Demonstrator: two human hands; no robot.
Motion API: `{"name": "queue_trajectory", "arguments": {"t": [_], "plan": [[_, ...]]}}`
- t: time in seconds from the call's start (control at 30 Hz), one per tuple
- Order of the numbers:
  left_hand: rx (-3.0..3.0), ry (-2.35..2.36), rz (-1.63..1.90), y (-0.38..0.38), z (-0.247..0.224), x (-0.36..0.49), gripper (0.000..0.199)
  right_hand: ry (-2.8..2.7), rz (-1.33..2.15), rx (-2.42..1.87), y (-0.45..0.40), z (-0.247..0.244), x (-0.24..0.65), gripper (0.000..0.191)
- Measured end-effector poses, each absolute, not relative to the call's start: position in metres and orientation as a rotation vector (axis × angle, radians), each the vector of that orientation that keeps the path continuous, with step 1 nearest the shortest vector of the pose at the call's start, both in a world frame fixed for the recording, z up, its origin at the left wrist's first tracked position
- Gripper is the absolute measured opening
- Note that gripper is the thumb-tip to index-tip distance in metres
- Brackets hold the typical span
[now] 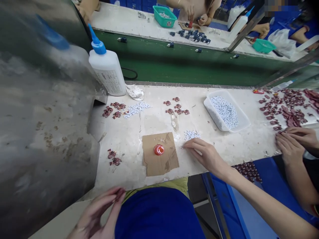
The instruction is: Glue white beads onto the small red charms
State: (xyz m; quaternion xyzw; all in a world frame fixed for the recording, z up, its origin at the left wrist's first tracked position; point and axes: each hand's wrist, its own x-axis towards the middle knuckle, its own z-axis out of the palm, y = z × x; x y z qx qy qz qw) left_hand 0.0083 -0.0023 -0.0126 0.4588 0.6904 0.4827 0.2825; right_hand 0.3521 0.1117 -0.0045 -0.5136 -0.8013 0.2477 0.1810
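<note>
My left hand (99,215) is held low in front of the table's near edge, thumb and fingers pinching a small dark red figure piece (120,194). My right hand (206,156) rests at the table, right of a cardboard square (149,162); its fingertips are drawn together, and what they hold, if anything, is too small to make out. Just beyond those fingertips lies a little pile of small white-and-blue pieces (191,134). On the cardboard sits a small round cap with shiny red contents (159,150). Two dark red figure pieces (114,157) lie to its left.
A white glue bottle (107,71) with blue nozzle stands back left, beside a metal panel (50,132). More dark red pieces (177,106) and white pieces (137,109) lie behind. A plastic tub (245,122) stands right; a co-worker's hands (294,142) work beyond it.
</note>
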Motion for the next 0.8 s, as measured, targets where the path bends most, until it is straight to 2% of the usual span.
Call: {"name": "queue_trajectory", "arguments": {"t": [0.1, 0.3, 0.63, 0.8], "plan": [[1.289, 1.735, 1.26, 0.015, -0.011, 0.029, 0.02, -2.077, 0.638, -1.643, 0.102, -0.013, 0.344, 0.021], [1.446, 1.559, 1.281, 0.043, -0.009, 0.04, 0.02, -2.061, 0.524, -1.667, 0.101, -0.021, 0.329, 0.02], [1.188, 1.604, 1.152, 0.049, -0.003, 0.044, 0.013, -2.026, 0.793, -1.525, 0.12, 0.003, 0.306, 0.01], [1.092, 1.556, 1.197, 0.052, -0.002, 0.048, 0.024, -1.929, 0.939, -1.434, 0.122, 0.01, 0.282, 0.006]]}}
